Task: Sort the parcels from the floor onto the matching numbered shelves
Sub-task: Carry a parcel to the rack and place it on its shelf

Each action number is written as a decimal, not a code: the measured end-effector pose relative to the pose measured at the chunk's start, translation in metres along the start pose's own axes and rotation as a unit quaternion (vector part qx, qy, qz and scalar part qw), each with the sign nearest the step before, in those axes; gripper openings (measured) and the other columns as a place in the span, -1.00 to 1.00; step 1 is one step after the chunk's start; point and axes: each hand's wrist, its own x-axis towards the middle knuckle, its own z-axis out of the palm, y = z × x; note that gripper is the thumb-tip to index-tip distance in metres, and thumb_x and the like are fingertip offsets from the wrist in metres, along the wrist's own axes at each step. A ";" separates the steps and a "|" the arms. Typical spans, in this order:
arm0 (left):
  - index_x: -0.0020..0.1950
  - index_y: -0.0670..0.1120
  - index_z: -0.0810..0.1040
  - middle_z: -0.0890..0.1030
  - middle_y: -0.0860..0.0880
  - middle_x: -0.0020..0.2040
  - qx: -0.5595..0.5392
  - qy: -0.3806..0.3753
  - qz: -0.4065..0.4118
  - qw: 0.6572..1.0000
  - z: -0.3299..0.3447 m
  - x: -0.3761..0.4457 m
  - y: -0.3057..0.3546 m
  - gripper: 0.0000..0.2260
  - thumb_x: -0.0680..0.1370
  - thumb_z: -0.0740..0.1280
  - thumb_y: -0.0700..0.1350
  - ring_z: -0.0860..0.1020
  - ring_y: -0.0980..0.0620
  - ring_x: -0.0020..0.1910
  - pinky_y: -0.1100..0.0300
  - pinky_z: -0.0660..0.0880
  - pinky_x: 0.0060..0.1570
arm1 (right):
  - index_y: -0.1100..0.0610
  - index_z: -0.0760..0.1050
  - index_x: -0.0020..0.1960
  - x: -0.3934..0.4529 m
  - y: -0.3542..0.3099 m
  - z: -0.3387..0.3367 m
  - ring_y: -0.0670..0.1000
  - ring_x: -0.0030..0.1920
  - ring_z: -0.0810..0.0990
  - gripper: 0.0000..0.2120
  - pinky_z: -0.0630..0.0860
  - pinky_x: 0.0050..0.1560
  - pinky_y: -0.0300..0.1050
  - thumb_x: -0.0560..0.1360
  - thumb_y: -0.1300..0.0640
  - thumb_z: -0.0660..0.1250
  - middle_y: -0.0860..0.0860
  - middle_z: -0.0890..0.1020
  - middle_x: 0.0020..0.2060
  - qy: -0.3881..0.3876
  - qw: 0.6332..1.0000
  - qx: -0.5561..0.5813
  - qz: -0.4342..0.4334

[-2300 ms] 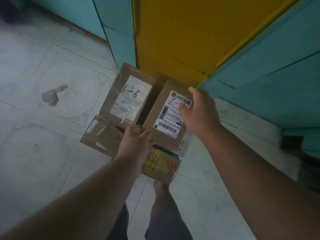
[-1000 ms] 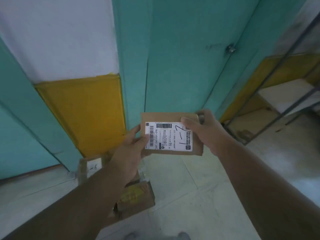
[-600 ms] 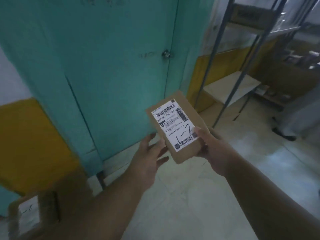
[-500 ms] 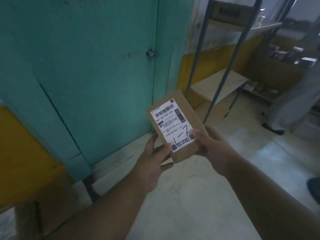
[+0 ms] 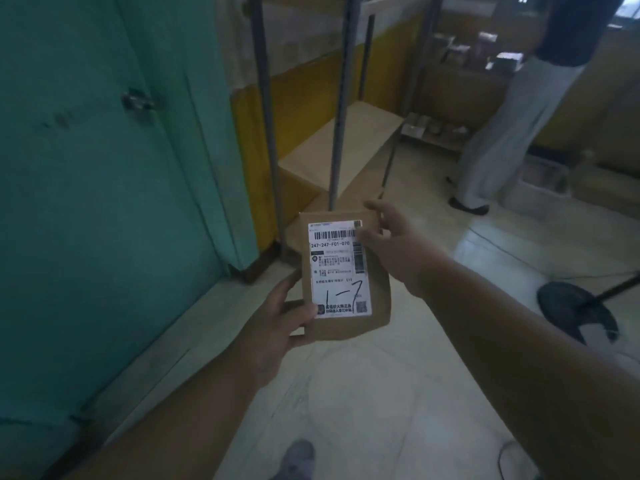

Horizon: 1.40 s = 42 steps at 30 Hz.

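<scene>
Pale floor tiles [image 5: 398,393] spread under us, with a teal door [image 5: 86,202] on the left and a metal shelf rack [image 5: 341,133] standing farther ahead against the yellow and white wall. On the far right another person [image 5: 519,116] stands near more shelves, and the round base of a fan stand [image 5: 576,310] lies on the floor at the right.

We hold a small cardboard parcel [image 5: 346,327] in the air before us, well apart from any shelf. Its white shipping label [image 5: 337,268] faces us, and the handwritten mark on it reads "1-7". Our left hand [image 5: 280,327] grasps the lower left corner, with the thumb lying on the label and the fingers behind the box. Our right hand [image 5: 391,244] pinches the upper right corner, the thumb on the label's edge.

We judge that the parcel is picked and read, and the carrying to its shelf is now the step in hand. Some things could go wrong from here. No shelf numbers can be read in this dim view, so we may put the parcel on a wrong level. Both grips are only at corners, so a fast turn could let the box slip. Also the fan stand and the other person are near our way, and we could bump them while we look down at the label.
</scene>
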 end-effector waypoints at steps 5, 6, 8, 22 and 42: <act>0.31 0.30 0.44 0.72 0.08 0.11 0.036 -0.053 -0.027 0.998 0.061 0.108 0.017 -0.59 0.59 0.39 -0.13 0.66 -0.02 0.17 -0.17 0.52 0.28 | -0.12 0.42 0.30 0.060 0.018 -0.086 -0.27 -0.39 0.64 -0.69 0.49 -0.47 -0.33 0.60 0.06 0.36 -0.15 0.59 -0.09 0.095 0.995 -0.024 0.032; 0.27 0.31 0.45 0.72 0.07 0.11 0.040 -0.060 -0.034 0.997 0.075 0.127 0.018 -0.61 0.59 0.39 -0.13 0.66 -0.03 0.17 -0.16 0.53 0.28 | -0.13 0.42 0.29 0.073 0.022 -0.103 -0.27 -0.39 0.64 -0.70 0.48 -0.48 -0.34 0.59 0.05 0.37 -0.16 0.59 -0.08 0.105 0.994 -0.024 0.036; 0.26 0.30 0.47 0.72 0.07 0.11 0.043 -0.068 -0.046 0.996 0.102 0.166 0.017 -0.62 0.59 0.39 -0.14 0.65 -0.05 0.17 -0.16 0.53 0.29 | -0.13 0.42 0.28 0.102 0.033 -0.136 -0.20 -0.35 0.66 -0.69 0.49 -0.48 -0.32 0.58 0.04 0.38 -0.16 0.58 -0.06 0.118 0.992 -0.026 0.042; 0.13 0.52 0.52 0.61 0.13 0.31 0.044 0.069 -0.011 0.997 0.227 0.397 0.064 -0.62 0.36 0.50 0.26 0.57 0.01 0.30 -0.11 0.56 0.27 | -0.12 0.47 0.19 0.392 0.046 -0.291 -0.17 -0.25 0.65 -0.76 0.53 -0.37 -0.29 0.56 0.01 0.41 -0.18 0.59 -0.06 -0.022 0.993 -0.112 0.017; 0.23 -0.01 0.56 0.71 0.00 0.13 -0.163 0.336 0.005 0.928 0.185 0.635 0.103 -0.56 0.37 0.48 0.00 0.64 -0.05 0.19 -0.14 0.53 0.28 | -0.08 0.32 0.40 0.722 0.025 -0.195 0.02 -0.03 0.58 -0.49 0.56 0.03 0.00 0.52 -0.08 0.42 -0.10 0.54 0.00 -0.255 0.916 -0.294 -0.096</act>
